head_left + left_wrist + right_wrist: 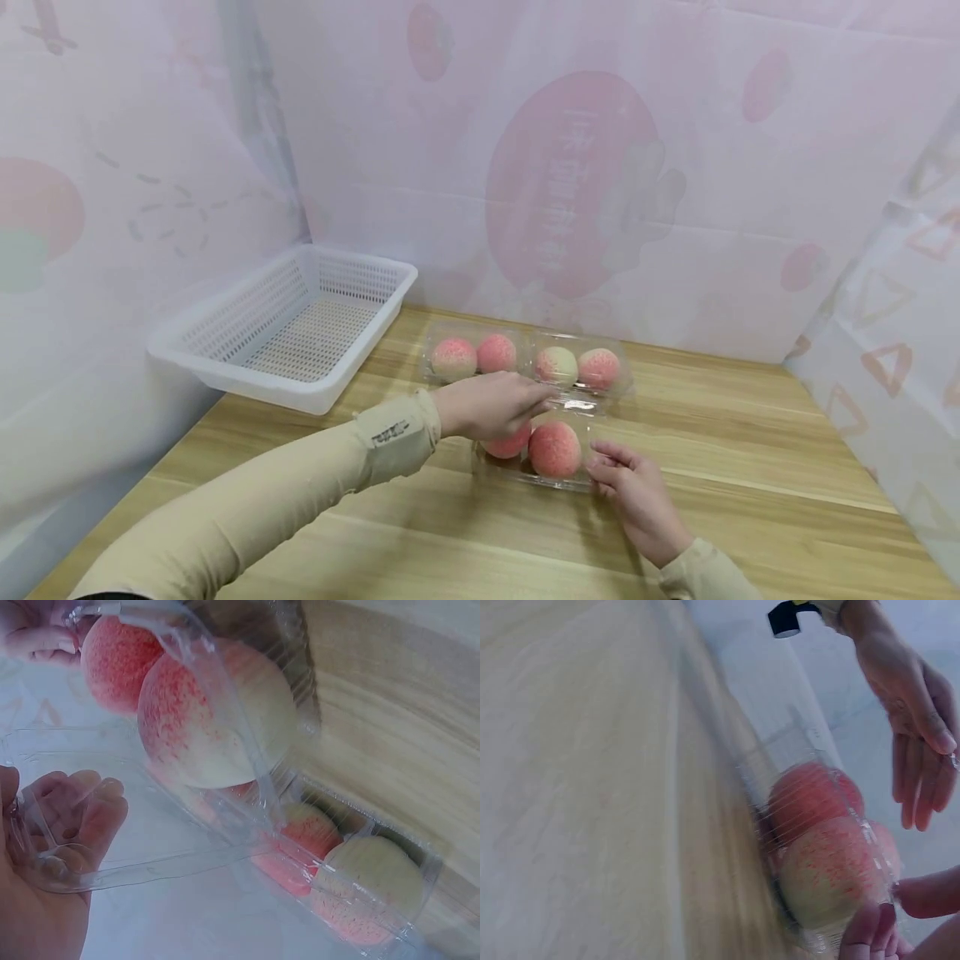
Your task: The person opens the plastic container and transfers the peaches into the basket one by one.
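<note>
As a clear plastic lid (154, 874) was pinched: above, by left hand (491, 406)
Crosswise oblong clear-plastic base (536, 479): was gripped at right end by right hand (633, 493)

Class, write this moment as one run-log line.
left hand: holds clear clamshell lid; right hand: pinches clamshell tray; tray: two peaches; lid: open

place: screened booth | printed sheets (450, 142) on three sides | wood-grain table (735, 433)
</note>
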A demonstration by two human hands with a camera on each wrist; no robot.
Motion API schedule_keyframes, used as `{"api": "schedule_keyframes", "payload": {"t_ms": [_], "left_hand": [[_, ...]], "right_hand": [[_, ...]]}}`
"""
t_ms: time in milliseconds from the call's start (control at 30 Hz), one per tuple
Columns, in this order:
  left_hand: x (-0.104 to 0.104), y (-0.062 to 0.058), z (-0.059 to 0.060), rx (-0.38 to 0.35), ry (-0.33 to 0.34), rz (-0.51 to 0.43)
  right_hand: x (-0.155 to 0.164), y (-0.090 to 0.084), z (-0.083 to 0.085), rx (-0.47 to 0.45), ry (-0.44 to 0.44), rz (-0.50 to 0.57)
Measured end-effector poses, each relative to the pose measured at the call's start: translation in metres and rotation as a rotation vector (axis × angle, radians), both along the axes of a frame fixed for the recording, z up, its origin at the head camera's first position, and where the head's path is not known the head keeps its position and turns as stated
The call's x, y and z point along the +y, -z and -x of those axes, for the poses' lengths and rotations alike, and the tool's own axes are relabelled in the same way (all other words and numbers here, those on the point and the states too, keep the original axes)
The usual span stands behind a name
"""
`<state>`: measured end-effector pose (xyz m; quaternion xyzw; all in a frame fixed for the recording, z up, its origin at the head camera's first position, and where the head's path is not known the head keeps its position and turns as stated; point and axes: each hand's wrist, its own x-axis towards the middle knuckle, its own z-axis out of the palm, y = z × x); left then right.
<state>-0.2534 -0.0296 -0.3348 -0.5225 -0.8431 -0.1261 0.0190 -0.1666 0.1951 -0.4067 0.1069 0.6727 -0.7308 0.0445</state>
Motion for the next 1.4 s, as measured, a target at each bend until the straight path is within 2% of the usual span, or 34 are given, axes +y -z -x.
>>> {"api": "schedule_keyframes", "payload": {"t_ms": [300, 533, 633, 867, 1067, 1267, 1400], "left_hand": [[0.003, -0.012, 0.014, -0.095, -0.039, -0.008], [0.004, -0.02, 0.025, -0.13, -0.08, -0.022], [0.004, -0.023, 0.031, -0.104, -0.099, -0.036], [0.004, -0.024, 0.042, 0.041, -0.136, -0.134], [-0.001, -0.027, 0.042, 0.105, -0.182, -0.205], [-0.004, -0.028, 0.04, 0.157, -0.169, -0.282], [-0.005, -0.028, 0.04, 0.263, -0.126, -0.344]], "right_hand": [[0.006, -0.007, 0.003, -0.049, -0.078, 0.095], [0.012, -0.01, 0.003, -0.088, -0.14, 0.194], [0.013, -0.01, 0.003, -0.093, -0.138, 0.215], [0.012, -0.01, 0.003, -0.085, -0.161, 0.228], [0.014, -0.01, 0.002, -0.081, -0.177, 0.231], [0.014, -0.01, 0.002, -0.081, -0.178, 0.235], [0.013, -0.01, 0.002, -0.084, -0.169, 0.234]]}}
